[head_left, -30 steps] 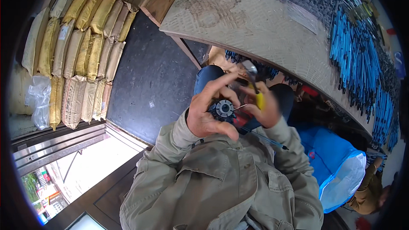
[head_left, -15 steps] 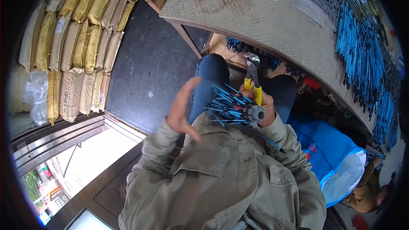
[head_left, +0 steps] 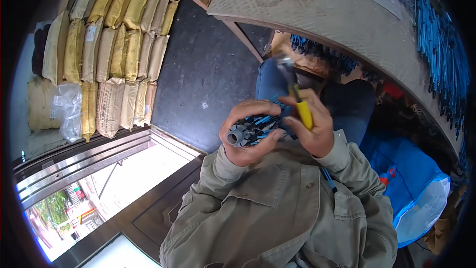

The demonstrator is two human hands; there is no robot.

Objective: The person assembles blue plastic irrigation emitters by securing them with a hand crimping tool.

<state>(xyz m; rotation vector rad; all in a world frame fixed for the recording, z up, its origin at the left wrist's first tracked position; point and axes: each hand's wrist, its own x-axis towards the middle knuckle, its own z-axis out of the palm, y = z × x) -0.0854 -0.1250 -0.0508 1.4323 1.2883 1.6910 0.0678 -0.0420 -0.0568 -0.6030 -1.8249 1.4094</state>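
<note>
Grey hub with blue rods, held at chest height.
Grey ribbed hub (head_left: 237,135), blue rods (head_left: 262,121) fanning from it, enclosed in left hand (head_left: 252,131) grip (fingers wrapped shut). Right hand (head_left: 311,126) grip closed on yellow-handled tool (head_left: 301,109), touching the rods. Beyond: curved tabletop (head_left: 317,7), stacked sacks (head_left: 106,49), blue bag (head_left: 411,188).

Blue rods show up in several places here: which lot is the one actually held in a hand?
The short bundle of blue rods set in a grey hub, gripped by the left hand. The other blue rods lie loose along the table's far edge.
</note>
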